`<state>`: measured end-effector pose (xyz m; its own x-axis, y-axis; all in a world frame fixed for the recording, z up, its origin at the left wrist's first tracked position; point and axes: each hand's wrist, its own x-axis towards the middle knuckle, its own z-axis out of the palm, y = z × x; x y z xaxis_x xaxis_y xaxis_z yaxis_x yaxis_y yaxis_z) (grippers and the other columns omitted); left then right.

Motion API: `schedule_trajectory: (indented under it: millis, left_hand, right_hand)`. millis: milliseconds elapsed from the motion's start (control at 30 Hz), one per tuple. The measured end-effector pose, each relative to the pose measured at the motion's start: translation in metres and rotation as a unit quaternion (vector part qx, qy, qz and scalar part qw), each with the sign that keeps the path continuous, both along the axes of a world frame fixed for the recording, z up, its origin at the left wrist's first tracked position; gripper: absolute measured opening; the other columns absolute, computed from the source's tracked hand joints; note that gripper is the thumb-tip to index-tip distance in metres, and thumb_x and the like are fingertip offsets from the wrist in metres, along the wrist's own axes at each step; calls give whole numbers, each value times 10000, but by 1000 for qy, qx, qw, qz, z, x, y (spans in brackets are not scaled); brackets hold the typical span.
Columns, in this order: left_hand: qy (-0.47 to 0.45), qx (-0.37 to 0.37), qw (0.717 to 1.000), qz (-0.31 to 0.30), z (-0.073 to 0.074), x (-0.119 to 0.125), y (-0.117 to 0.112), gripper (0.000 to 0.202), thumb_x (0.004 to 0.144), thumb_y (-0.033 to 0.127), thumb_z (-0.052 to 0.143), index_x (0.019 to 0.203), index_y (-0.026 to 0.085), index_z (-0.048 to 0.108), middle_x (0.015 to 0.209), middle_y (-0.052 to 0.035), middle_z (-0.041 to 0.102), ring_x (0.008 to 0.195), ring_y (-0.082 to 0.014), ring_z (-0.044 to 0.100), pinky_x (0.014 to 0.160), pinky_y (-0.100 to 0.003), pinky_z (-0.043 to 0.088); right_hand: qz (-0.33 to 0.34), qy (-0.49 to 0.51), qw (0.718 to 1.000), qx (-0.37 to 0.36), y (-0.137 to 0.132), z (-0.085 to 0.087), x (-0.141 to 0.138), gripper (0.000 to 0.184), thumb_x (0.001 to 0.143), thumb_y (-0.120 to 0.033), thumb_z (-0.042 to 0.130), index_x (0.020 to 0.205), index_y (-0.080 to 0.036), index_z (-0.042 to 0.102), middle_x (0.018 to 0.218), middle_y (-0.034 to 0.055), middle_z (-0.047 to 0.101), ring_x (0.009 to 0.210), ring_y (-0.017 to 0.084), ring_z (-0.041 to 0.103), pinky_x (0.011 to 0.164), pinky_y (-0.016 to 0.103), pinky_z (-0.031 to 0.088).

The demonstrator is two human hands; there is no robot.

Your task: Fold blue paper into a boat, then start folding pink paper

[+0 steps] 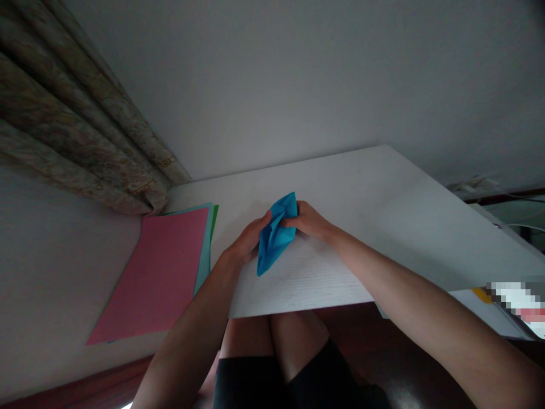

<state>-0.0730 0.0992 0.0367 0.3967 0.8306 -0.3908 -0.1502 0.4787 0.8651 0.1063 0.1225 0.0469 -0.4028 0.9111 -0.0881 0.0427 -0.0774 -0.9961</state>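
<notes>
A folded piece of blue paper [279, 238] is held just above the white table, creased and opened out along its middle. My left hand [251, 236] grips its left side, with the thumb pressed on the paper and the other fingers hidden behind it. At the upper right side, my right hand [307, 218] is closed on the paper, one finger or thumb reaching into the fold. The paper is tilted, with one point up to the right and another down to the left.
Pink paper [157, 264] lies over light blue and green sheets at the table's left, overhanging the front edge. The white table [340, 182] meets the wall behind. A patterned curtain [89, 113] hangs at left. Cables [481, 184] are at the far right.
</notes>
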Motion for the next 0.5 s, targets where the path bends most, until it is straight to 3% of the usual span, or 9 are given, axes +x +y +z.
schedule_trajectory:
  millis: [100, 233, 333, 400, 500]
  left_hand:
    - [18, 73, 996, -53, 2, -2, -2, 459, 693, 544, 782, 922, 150, 726, 781, -63, 730, 702, -189, 672, 656, -285, 522]
    - [93, 180, 979, -20, 8, -8, 2, 390, 688, 378, 757, 1005, 151, 735, 855, -41, 735, 777, -192, 670, 703, -275, 501]
    - [184, 247, 951, 13, 9, -12, 8, 312, 716, 375, 689, 918, 145, 750, 781, -26, 722, 737, -189, 655, 687, -282, 497]
    - [232, 249, 940, 29, 7, -12, 10, 283, 738, 413, 656, 797, 147, 732, 673, -16, 690, 639, -175, 632, 609, -275, 481]
    - [215, 220, 951, 34, 3, -10, 10, 340, 770, 484, 632, 771, 154, 712, 646, -20, 694, 591, -170, 640, 569, -273, 487]
  right_hand:
    - [0, -41, 999, 7, -1, 3, 1, 160, 614, -189, 700, 772, -169, 715, 725, 10, 707, 658, 175, 632, 651, 313, 512]
    - [-42, -76, 996, 22, 0, 4, 1, 113, 624, -180, 703, 736, -167, 711, 718, 13, 696, 669, 171, 616, 639, 293, 485]
    - [-59, -36, 998, -5, 1, 4, 1, 135, 678, -291, 731, 740, -181, 684, 705, 21, 685, 642, 170, 604, 611, 296, 472]
    - [-56, 15, 998, -12, 2, 3, 3, 237, 723, -424, 731, 761, -201, 662, 713, 21, 682, 650, 173, 608, 612, 300, 470]
    - [-50, 66, 997, -9, 5, 1, 4, 363, 742, -576, 705, 785, -220, 648, 763, 27, 695, 699, 184, 628, 633, 308, 475]
